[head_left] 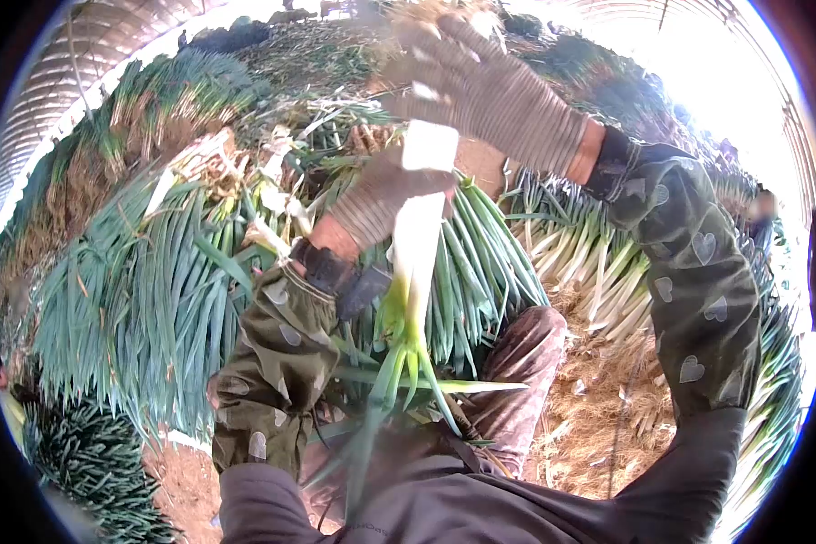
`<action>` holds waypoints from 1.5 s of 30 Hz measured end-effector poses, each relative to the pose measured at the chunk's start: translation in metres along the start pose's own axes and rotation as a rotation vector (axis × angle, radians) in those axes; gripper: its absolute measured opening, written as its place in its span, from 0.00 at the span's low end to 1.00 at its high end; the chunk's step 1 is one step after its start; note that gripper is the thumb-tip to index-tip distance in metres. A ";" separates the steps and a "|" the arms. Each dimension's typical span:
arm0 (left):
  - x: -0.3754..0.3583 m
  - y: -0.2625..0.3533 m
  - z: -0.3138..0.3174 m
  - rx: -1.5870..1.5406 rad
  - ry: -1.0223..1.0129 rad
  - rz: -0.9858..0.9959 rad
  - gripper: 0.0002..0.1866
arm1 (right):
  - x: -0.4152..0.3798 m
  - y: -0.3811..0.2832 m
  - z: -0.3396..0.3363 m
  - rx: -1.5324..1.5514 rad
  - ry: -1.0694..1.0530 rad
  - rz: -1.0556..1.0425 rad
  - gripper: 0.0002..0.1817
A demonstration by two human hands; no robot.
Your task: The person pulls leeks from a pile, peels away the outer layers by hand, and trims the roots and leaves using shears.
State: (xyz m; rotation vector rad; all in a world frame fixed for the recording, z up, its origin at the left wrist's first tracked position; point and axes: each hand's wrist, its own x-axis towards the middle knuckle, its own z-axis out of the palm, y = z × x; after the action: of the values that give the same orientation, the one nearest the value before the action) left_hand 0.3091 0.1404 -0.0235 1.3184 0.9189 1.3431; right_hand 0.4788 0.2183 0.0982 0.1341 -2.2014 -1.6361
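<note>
My left hand (385, 199), in a striped knit glove, is wrapped round the pale stalk of a big green onion (417, 254). The onion hangs in front of my body with its white end up and its green leaves down toward my lap. Above it my right hand (480, 91), gloved too and blurred by motion, has its fingers spread near the onion's upper end. Pale roots or fibres show blurred beyond those fingers. Whether the right hand touches the stalk is hard to tell.
Green onion leaves (145, 290) lie heaped at the left. More onions with pale stalks (589, 254) lie at the right, above dry roots (589, 399) on the ground. A dark green pile (91, 471) is at the lower left. My bent knee (535, 349) is below the onions.
</note>
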 end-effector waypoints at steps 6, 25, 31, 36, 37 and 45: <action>0.011 -0.011 0.053 -0.033 -0.262 -0.045 0.23 | -0.061 0.003 0.012 0.248 -0.122 -0.145 0.20; -0.135 -0.238 -0.198 1.489 0.863 -0.486 0.64 | -0.741 -0.153 -0.239 0.188 -1.391 2.090 0.26; -0.125 -0.247 -0.207 1.630 1.108 -0.343 0.70 | -0.786 -0.233 -0.287 0.314 -0.890 2.667 0.28; -0.071 -0.265 -0.224 1.372 1.040 -0.526 0.76 | -0.770 -0.206 -0.281 0.124 -1.068 2.479 0.30; -0.060 -0.266 -0.227 1.378 1.002 -0.585 0.75 | -0.764 -0.206 -0.279 0.021 -1.123 2.426 0.31; -0.015 -0.298 -0.285 1.133 0.986 -0.948 0.63 | -0.672 -0.247 -0.198 -0.226 -1.012 1.887 0.35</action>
State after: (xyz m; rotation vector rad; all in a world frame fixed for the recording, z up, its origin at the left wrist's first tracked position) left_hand 0.0684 0.2235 -0.3480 0.5716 2.8061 0.5575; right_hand 1.1297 0.1673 -0.2555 -2.3293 -1.2066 -0.6022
